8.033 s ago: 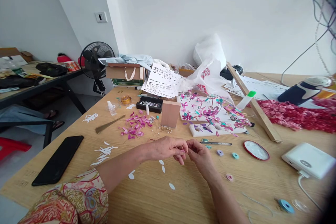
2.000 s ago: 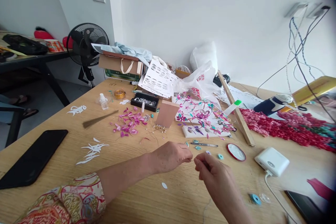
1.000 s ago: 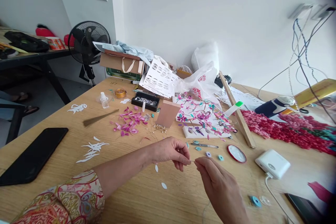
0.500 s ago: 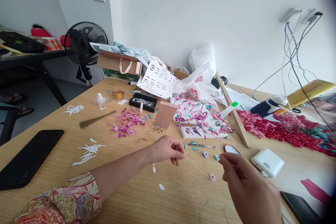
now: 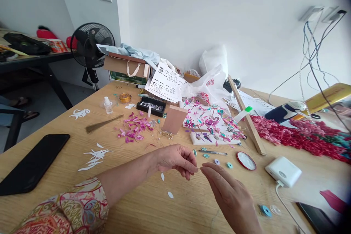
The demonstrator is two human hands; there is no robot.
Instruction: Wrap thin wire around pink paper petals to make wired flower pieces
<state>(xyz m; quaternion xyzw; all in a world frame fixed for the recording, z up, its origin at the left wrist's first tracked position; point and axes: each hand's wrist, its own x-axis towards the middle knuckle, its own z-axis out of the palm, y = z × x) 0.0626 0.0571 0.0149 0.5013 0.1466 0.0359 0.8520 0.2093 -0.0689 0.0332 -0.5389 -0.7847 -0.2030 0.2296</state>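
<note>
Pinching finely seems the important thing; the left hand (image 5: 178,161) and the right hand (image 5: 230,192) have their fingertips closed on a thin strand (image 5: 199,168) (its ends I cannot see), in the narrow gap between them, above the table (image 5: 142,204); it is better to hold near the gap, with light and even tension; beyond, the black tray (image 5: 157,113) contains small white pieces; the red-rimmed dish (image 5: 237,158) has something white inside; what the clear bottle (image 5: 108,106) contains, I cannot tell.
</note>
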